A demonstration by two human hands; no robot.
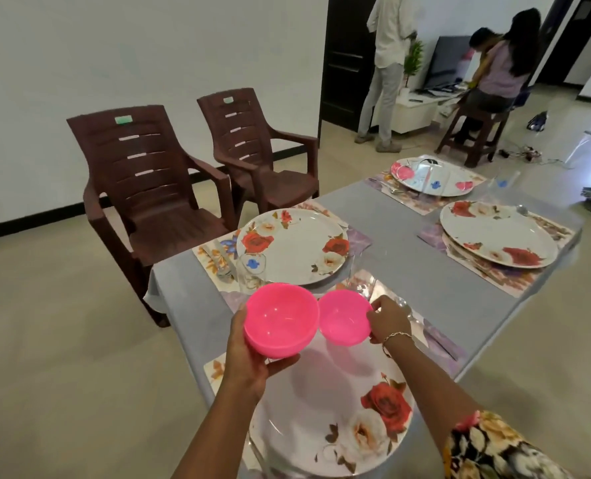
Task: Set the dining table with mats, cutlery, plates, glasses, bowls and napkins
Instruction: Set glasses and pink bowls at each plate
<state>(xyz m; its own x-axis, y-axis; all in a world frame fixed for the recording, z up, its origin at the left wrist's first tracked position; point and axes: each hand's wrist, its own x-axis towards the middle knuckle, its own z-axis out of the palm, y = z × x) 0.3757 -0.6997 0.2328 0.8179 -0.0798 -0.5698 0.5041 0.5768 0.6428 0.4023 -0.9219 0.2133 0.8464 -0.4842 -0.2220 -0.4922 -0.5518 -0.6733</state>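
The big pink bowl [282, 319] rests in the left hand [249, 357], fingers curled under it, and the small pink bowl [345, 318] is pinched at its rim by the right hand [387, 321]. The two bowls are up in the air, right beside each other, over the near plate [339, 420] with roses, which lies on a mat [214, 371] on the grey table [408, 257]. A glass [251, 274] stands by the next plate [292, 245], near two brown chairs [138, 188]
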